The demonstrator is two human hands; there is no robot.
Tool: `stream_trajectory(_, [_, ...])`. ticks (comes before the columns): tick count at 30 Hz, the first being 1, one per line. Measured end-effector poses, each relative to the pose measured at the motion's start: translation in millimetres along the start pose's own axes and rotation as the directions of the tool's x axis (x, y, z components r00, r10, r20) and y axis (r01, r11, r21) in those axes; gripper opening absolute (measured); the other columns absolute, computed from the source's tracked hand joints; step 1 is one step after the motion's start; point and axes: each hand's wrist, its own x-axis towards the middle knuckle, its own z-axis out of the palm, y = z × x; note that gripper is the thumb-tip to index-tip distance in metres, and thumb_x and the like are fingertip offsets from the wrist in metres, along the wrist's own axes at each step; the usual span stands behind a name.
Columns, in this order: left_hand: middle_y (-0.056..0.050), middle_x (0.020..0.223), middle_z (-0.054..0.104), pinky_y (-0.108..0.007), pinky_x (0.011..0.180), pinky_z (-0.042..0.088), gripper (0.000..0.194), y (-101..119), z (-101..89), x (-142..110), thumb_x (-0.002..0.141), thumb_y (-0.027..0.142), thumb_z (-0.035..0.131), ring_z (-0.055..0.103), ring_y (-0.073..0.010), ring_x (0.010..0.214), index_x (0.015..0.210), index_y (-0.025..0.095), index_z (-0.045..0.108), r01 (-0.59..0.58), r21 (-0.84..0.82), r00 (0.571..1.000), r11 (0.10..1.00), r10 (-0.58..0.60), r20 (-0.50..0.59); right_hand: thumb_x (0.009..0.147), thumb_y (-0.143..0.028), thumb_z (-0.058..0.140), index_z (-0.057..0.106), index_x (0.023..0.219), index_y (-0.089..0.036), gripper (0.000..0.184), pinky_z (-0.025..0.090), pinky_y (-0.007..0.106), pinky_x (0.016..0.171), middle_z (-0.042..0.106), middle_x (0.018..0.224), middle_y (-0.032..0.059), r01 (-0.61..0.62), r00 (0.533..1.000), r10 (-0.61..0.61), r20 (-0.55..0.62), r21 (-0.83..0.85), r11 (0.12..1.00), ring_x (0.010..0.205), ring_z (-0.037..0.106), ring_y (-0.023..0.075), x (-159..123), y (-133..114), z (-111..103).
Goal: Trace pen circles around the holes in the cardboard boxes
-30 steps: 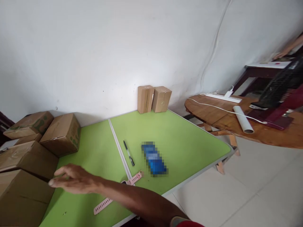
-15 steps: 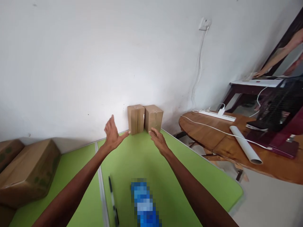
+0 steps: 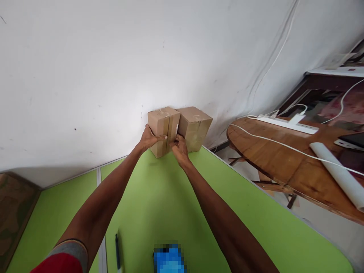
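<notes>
Left grip point(image 3: 149, 139) and right grip point(image 3: 180, 149) hold the left box point(image 3: 163, 127) between them.

Both arms point(image 3: 109, 195) stretch forward (right fingers point(image 3: 180, 141) bent)

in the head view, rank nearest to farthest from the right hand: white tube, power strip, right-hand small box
1. Right-hand small box, just right of the right hand.
2. Power strip, farther right, on the wooden table.
3. White tube, same table, farthest right.
</notes>
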Motion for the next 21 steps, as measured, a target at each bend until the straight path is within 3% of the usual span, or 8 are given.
stream_trajectory(4, [-0.024, 0.139, 0.069, -0.056, 0.109, 0.059, 0.098, 13, -28.8, -43, 0.053, 0.042, 0.106, 0.067, -0.0412, 0.131, 0.131, 0.014, 0.054, -0.003, -0.031, 1.000, 1.000, 0.003, -0.017, 0.087, -0.039, 0.075, 0.076, 0.128, -0.021, 0.044, 0.054, 0.054, 0.114, 0.074, 0.136, 0.0148, 0.036, 0.994, -0.037, 0.098, 0.011, 0.999, 0.128, 0.066, 0.0360, -33, -21, -17])
stream_trajectory(8, [-0.019, 0.142, 0.073, -0.056, 0.111, 0.060, 0.089, 60, -84.8, -118, 0.060, 0.043, 0.103, 0.068, -0.0406, 0.134, 0.134, 0.016, 0.062, -0.059, -0.076, 0.998, 0.995, 0.061, 0.025, 0.087, -0.051, 0.077, 0.080, 0.121, -0.026, 0.042, 0.056, 0.052, 0.111, 0.076, 0.138, 0.0091, 0.090, 0.955, -0.114, 0.275, 0.099, 0.991, 0.132, 0.066, 0.0345, -86, -74, -36])
stream_trajectory(11, [-0.018, 0.137, 0.078, -0.057, 0.109, 0.062, 0.079, 104, -128.6, -194, 0.072, 0.045, 0.098, 0.072, -0.0422, 0.132, 0.138, 0.015, 0.068, -0.086, -0.158, 0.989, 0.984, 0.104, 0.109, 0.083, -0.053, 0.086, 0.076, 0.138, -0.029, 0.060, 0.055, 0.052, 0.114, 0.073, 0.148, 0.0072, 0.061, 0.884, -0.162, 0.438, 0.236, 0.970, 0.141, 0.064, 0.0347, -135, -127, -44])
stream_trajectory(15, [-0.018, 0.127, 0.082, -0.056, 0.106, 0.065, 0.075, 146, -171.9, -313, 0.074, 0.049, 0.098, 0.072, -0.0451, 0.132, 0.136, 0.014, 0.074, -0.075, -0.131, 0.997, 0.989, 0.076, -0.001, 0.079, -0.045, 0.090, 0.071, 0.145, -0.028, 0.071, 0.054, 0.054, 0.115, 0.077, 0.143, 0.0087, -0.079, 0.703, -0.256, 0.664, 0.430, 0.899, 0.135, 0.070, 0.0361, -220, -182, -37])
stream_trajectory(19, [-0.017, 0.116, 0.084, -0.055, 0.095, 0.069, 0.086, 166, -182.3, -435, 0.062, 0.046, 0.106, 0.077, -0.0476, 0.120, 0.137, 0.018, 0.073, 0.051, -0.233, 0.981, 0.971, -0.092, -0.169, 0.077, -0.042, 0.092, 0.071, 0.148, -0.029, 0.075, 0.055, 0.058, 0.116, 0.076, 0.145, 0.0113, -0.118, 0.617, -0.259, 0.743, 0.412, 0.903, 0.136, 0.070, 0.0399, -318, -200, -25])
stream_trajectory(21, [-0.015, 0.113, 0.084, -0.055, 0.095, 0.068, 0.095, 172, -175.8, -487, 0.054, 0.037, 0.110, 0.076, -0.0488, 0.122, 0.139, 0.019, 0.073, 0.074, -0.324, 0.944, 0.943, -0.171, -0.282, 0.071, -0.039, 0.097, 0.074, 0.145, -0.031, 0.079, 0.057, 0.059, 0.113, 0.078, 0.141, 0.0110, -0.158, 0.609, -0.208, 0.765, 0.374, 0.914, 0.135, 0.070, 0.0420, -360, -199, -25])
